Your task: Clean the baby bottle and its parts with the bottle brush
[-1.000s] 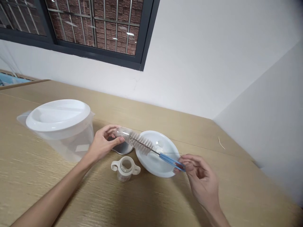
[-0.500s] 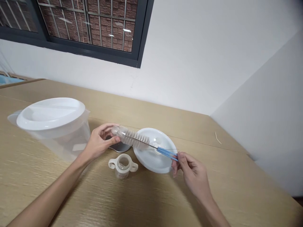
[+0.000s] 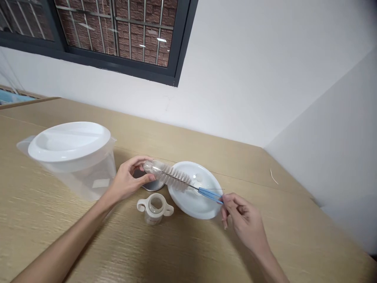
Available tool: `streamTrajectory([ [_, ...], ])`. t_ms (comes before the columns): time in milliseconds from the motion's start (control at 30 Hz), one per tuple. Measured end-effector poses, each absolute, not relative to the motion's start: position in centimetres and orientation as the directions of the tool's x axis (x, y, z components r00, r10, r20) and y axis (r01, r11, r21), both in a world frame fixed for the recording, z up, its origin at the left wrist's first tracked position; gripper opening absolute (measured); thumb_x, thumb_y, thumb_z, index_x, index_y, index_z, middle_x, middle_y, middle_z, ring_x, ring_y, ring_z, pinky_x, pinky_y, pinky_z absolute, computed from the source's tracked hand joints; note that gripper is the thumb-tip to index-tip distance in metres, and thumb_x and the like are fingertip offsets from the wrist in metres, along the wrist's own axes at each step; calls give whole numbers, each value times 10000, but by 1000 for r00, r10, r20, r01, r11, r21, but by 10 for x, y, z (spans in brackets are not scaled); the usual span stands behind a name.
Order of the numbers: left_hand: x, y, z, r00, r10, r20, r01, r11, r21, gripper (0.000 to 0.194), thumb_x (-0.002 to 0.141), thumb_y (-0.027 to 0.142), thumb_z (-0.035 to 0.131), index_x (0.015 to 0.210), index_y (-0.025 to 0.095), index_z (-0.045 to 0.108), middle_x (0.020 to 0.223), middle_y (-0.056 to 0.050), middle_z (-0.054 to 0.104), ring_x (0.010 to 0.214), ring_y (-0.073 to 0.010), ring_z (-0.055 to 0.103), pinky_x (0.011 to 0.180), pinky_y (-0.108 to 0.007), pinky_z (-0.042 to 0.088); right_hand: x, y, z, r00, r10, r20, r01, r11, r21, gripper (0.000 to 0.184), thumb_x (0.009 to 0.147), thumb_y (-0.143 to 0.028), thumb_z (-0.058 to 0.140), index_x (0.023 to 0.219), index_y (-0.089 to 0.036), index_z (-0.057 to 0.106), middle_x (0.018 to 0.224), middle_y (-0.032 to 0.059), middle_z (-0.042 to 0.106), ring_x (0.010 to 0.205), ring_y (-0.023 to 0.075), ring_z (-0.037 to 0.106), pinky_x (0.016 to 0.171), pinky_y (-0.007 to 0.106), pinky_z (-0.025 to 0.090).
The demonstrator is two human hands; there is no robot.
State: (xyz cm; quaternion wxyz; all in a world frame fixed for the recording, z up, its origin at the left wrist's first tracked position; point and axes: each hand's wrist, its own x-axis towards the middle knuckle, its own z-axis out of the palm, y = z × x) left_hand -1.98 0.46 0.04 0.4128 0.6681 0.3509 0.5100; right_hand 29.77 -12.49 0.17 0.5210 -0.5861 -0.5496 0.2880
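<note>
My left hand (image 3: 129, 179) pinches a small clear cap (image 3: 153, 168), dome-shaped as far as it shows, between thumb and fingers. The tip of a bottle brush (image 3: 181, 180) sits in the cap's mouth, most of its pale bristles outside. At the other end my right hand (image 3: 246, 221) grips the brush's blue loop handle by its tip. Beneath the brush stands a white bowl (image 3: 188, 209) with something small and clear in it. Nearer me is a small baby bottle (image 3: 153, 215), upright and uncapped, with two cream handles. A shiny round metal disc (image 3: 154, 186) lies partly hidden behind my left hand.
A large translucent pitcher (image 3: 85, 179) with a white lid stands on the wooden table (image 3: 118, 251), left of my left hand. A thin pale strip (image 3: 273, 177) lies at the far right. Behind the table are a white wall (image 3: 229, 78) and a barred window (image 3: 118, 35).
My right hand has shifted its hold toward the end of the blue handle. The brush tip stays at the cap, with only slight movement. The view sways a little left and back.
</note>
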Motion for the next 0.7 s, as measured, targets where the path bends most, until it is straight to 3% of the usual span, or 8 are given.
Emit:
streamTrajectory([
  [67, -20, 5, 0, 208, 900, 382, 74, -404, 912, 488, 722, 391, 889, 1134, 189, 722, 1042, -89, 746, 967, -246, 663, 885, -367, 509, 298, -123, 1, 209, 947, 243, 336, 163, -927, 437, 976, -536, 601, 715, -188, 645, 536, -1, 585, 469, 119, 548, 509, 247, 474],
  [133, -21, 7, -1, 174, 917, 358, 102, -378, 920, 475, 732, 417, 878, 1116, 182, 724, 1030, -91, 753, 942, -242, 661, 869, -366, 509, 297, -121, -2, 235, 928, 288, 294, 215, -931, 319, 939, -510, 670, 988, -195, 687, 661, 2, 654, 541, 138, 610, 554, 260, 521],
  [200, -22, 9, -2, 157, 930, 332, 113, -351, 930, 471, 755, 444, 855, 1114, 170, 719, 1015, -98, 762, 917, -242, 663, 846, -367, 514, 295, -121, -5, 262, 899, 351, 286, 275, -918, 411, 878, -495, 750, 1164, -223, 637, 775, 11, 704, 606, 156, 663, 586, 274, 554],
  [333, -21, 11, -2, 182, 931, 317, 77, -335, 939, 521, 743, 460, 859, 1143, 165, 705, 1009, -99, 766, 897, -243, 678, 818, -357, 529, 296, -125, -9, 246, 891, 382, 428, 254, -867, 300, 948, -507, 657, 924, -208, 676, 606, -4, 658, 526, 132, 600, 521, 242, 488],
  [433, -21, 8, 1, 230, 915, 332, 33, -349, 937, 525, 712, 452, 881, 1124, 172, 714, 1012, -92, 762, 920, -248, 687, 821, -341, 532, 297, -126, -9, 254, 893, 371, 463, 224, -858, 407, 1020, -488, 544, 746, -200, 634, 494, -25, 560, 439, 101, 491, 449, 224, 401],
  [533, -21, 4, 5, 213, 920, 328, 65, -349, 935, 480, 736, 477, 859, 1082, 172, 729, 972, -88, 765, 903, -248, 691, 796, -325, 531, 298, -124, -12, 255, 878, 406, 462, 258, -848, 298, 1003, -499, 569, 1002, -212, 647, 607, -28, 619, 516, 123, 572, 520, 237, 489],
  [600, -21, 4, 6, 194, 934, 301, 97, -324, 941, 449, 774, 501, 825, 1067, 174, 733, 974, -93, 774, 898, -250, 698, 790, -322, 535, 300, -121, -15, 258, 840, 477, 497, 308, -811, 360, 960, -489, 643, 1209, -239, 572, 780, -3, 692, 620, 148, 653, 595, 268, 556],
  [700, -21, 4, 3, 209, 943, 259, 99, -284, 954, 425, 806, 511, 796, 1060, 175, 737, 963, -92, 784, 892, -249, 708, 795, -322, 543, 302, -121, -19, 242, 782, 574, 597, 346, -724, 317, 922, -469, 698, 1128, -239, 623, 918, 49, 729, 776, 183, 709, 711, 304, 591],
])
